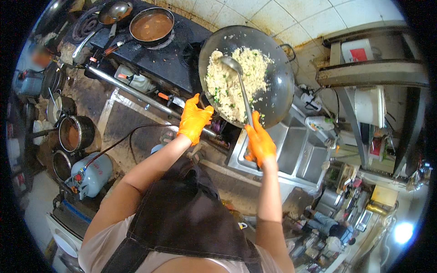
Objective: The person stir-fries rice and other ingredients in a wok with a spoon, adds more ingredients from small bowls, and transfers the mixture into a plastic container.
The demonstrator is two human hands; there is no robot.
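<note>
A large dark wok (278, 82) holds fried rice (254, 68) flecked with green pieces. My right hand (260, 141), in an orange glove, is closed round the handle of a metal ladle (243, 85), whose bowl rests in the rice. My left hand (195, 117), also gloved in orange, is at the wok's near left side, by a loop handle (205, 99); its fingers are curled, and whether they grip that handle cannot be told. A pan of brown sauce (152, 27) sits on the black stove (160, 63), left of the wok.
A steel sink (288, 150) lies right of the wok. A metal rail (136, 97) with orange-handled valves runs along the stove front. A gas cylinder (92, 174) and several pots stand at left. Shelves (372, 73) are at right; another person (329, 227) is at lower right.
</note>
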